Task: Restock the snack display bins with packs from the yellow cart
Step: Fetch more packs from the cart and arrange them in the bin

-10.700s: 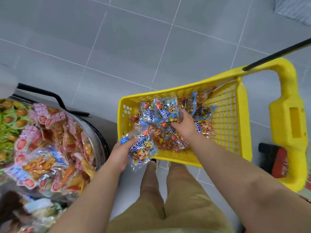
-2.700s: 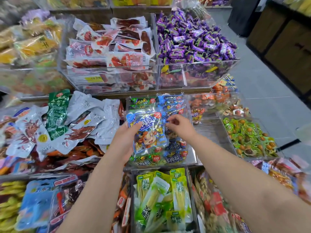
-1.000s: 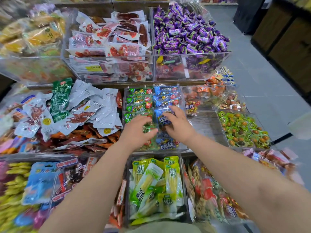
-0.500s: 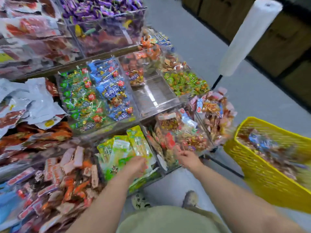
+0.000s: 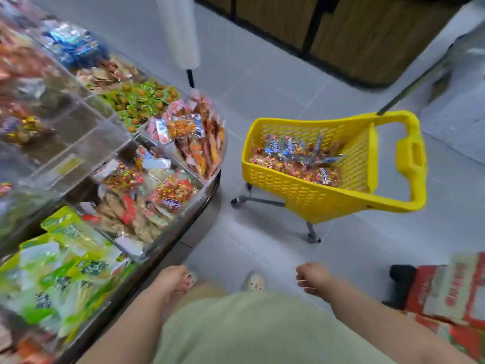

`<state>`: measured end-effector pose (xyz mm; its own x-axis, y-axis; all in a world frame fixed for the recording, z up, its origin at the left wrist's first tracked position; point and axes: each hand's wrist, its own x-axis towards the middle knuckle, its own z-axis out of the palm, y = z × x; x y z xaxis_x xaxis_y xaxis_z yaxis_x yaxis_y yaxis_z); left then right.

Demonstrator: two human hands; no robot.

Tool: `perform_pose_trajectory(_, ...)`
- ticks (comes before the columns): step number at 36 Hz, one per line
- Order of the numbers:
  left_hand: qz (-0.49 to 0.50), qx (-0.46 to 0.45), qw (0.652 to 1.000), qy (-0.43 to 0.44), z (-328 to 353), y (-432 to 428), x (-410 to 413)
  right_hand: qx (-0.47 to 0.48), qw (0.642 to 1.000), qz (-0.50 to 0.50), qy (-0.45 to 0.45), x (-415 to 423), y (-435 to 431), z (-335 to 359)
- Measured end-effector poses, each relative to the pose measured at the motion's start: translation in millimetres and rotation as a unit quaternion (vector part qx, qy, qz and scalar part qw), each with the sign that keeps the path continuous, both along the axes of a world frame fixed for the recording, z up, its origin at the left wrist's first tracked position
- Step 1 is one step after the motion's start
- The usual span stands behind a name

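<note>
Left hand: hung loosely curled, empty.
Right hand: hung loosely curled, empty.
Yellow cart: held snack packs.

Grey tiled floor, white roll on black pole, wooden cabinets — red cartons

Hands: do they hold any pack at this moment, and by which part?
Nothing is held. The left hand and the right hand hang loosely curled, apart from the cart and its packs.
</note>
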<state>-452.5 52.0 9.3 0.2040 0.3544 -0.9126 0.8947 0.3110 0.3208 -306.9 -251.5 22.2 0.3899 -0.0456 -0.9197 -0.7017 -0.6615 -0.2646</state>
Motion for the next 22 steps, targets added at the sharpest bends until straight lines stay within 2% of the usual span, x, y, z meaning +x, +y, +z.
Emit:
perform_pose_trajectory(4, -0.073, -0.001, 0.997, -0.007, 9, -27, 56, -0.005, 0.995, -0.097, 0.010, 11, -41, 4)
perform_pose_trajectory(9, -0.176, 0.023, 0.984, -0.023, 5, -47, 118, 0.003, 0.990, -0.142, -0.011, 36, -65, 5)
perform_pose_trajectory(13, -0.277, 0.011, 0.961, -0.002, 3, -53, 165, 0.016, 0.980, -0.198, 0.002, 48, -72, 0)
perform_pose_trajectory(22, -0.329, 0.011, 0.944, -0.007, 0, -40, 291, 0.067, 0.943, -0.327, 0.004, 118, -43, -5)
